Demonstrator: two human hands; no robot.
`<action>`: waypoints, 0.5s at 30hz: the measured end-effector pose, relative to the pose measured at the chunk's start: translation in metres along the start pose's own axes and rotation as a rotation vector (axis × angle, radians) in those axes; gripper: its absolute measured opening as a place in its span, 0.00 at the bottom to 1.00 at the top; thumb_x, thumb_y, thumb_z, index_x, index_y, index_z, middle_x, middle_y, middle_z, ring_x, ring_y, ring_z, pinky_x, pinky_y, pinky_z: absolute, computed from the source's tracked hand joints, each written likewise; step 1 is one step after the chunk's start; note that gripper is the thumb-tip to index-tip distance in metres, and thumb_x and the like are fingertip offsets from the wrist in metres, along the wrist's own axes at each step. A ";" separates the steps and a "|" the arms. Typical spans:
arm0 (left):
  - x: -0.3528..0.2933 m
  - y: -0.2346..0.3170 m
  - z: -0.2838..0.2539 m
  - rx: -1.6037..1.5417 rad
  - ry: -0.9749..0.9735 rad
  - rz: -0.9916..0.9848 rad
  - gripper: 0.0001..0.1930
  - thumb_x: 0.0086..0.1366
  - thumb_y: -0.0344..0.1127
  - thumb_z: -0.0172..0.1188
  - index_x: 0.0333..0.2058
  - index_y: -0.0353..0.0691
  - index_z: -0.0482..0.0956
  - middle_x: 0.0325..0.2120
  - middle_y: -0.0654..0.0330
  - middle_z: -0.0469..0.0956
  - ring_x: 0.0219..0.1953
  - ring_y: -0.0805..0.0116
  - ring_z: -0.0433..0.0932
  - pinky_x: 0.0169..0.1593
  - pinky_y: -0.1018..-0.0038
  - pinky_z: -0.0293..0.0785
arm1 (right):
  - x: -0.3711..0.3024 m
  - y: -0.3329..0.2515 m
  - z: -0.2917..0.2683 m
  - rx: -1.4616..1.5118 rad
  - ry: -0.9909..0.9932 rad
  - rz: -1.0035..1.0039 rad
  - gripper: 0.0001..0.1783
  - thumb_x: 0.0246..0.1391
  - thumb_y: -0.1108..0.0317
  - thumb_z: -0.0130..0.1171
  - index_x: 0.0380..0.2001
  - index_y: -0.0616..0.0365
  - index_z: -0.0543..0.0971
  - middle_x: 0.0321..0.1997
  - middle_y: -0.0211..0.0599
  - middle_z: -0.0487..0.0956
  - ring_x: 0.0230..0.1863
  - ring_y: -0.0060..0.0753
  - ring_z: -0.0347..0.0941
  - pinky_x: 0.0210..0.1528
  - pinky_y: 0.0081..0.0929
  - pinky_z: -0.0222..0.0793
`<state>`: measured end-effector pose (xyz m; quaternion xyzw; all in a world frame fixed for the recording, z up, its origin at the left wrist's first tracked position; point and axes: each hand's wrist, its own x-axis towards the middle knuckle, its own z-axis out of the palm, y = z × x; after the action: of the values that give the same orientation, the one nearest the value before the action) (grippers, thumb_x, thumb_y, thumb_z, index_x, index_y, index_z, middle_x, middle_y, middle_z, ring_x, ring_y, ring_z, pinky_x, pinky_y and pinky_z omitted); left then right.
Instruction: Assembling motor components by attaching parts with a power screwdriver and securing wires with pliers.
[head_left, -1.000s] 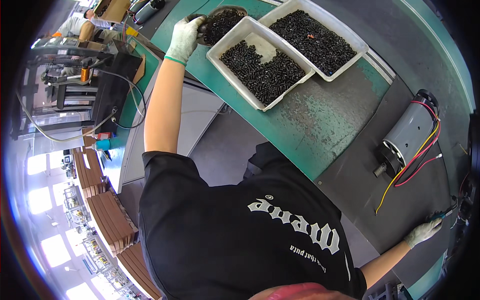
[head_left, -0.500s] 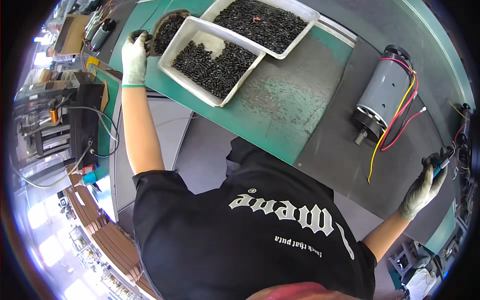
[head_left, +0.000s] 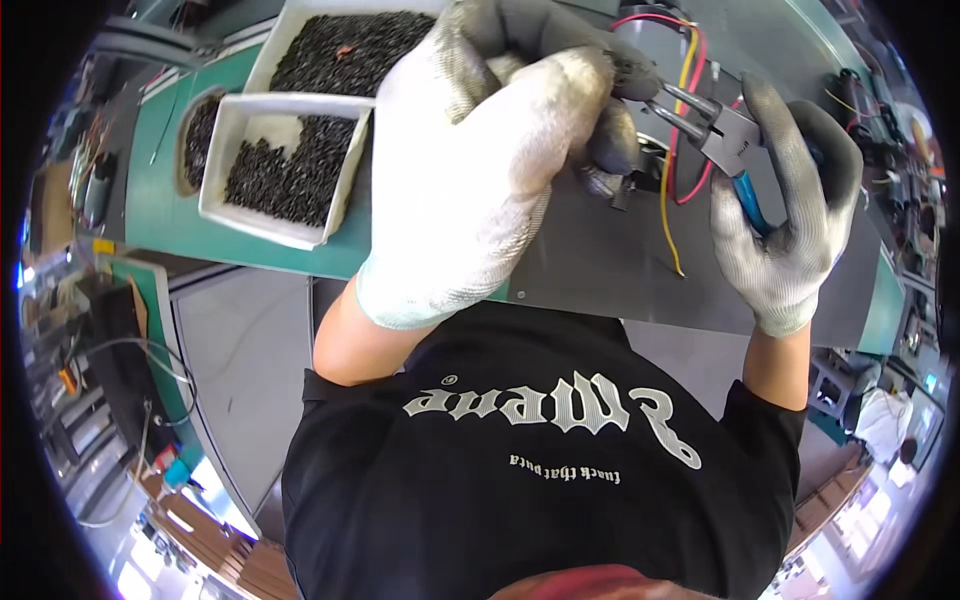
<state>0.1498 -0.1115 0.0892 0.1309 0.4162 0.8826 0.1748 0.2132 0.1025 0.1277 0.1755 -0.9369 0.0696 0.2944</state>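
Observation:
My left hand (head_left: 470, 170), in a white glove with grey fingertips, is raised at the centre. Its fingers are closed in a pinch; whatever they hold is too small or hidden to make out. My right hand (head_left: 785, 225), gloved too, grips slim-nosed pliers (head_left: 733, 142) with blue handles. The two thin jaws of the pliers stand slightly apart and point left, right at my left fingertips. Behind both hands lies a grey cylindrical motor (head_left: 655, 45), partly covered by my left hand. Red and yellow wires (head_left: 665, 225) trail from it over the dark mat.
To the left, a white tray (head_left: 212, 180) holds small black cylindrical pieces. Another white tray (head_left: 262, 75) of black pieces adjoins it behind, with a small red bit on top. A round bowl (head_left: 184, 150) of black pieces sits beside them on the green bench (head_left: 150, 200).
My left hand has moved from the round bowl to the pliers' tips. My right hand has brought the pliers in from the far right. The whole view has shifted rightward.

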 end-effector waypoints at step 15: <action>0.001 -0.007 0.023 0.348 -0.015 0.229 0.07 0.65 0.28 0.53 0.39 0.30 0.73 0.35 0.53 0.77 0.29 0.77 0.76 0.31 0.81 0.75 | -0.002 0.008 -0.014 -0.115 -0.020 -0.072 0.27 0.42 0.67 0.66 0.48 0.65 0.79 0.49 0.39 0.80 0.51 0.41 0.71 0.54 0.35 0.69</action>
<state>0.1589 -0.0913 0.0984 0.2120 0.5437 0.8104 0.0513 0.2189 0.1134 0.1381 0.1926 -0.9352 0.0030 0.2970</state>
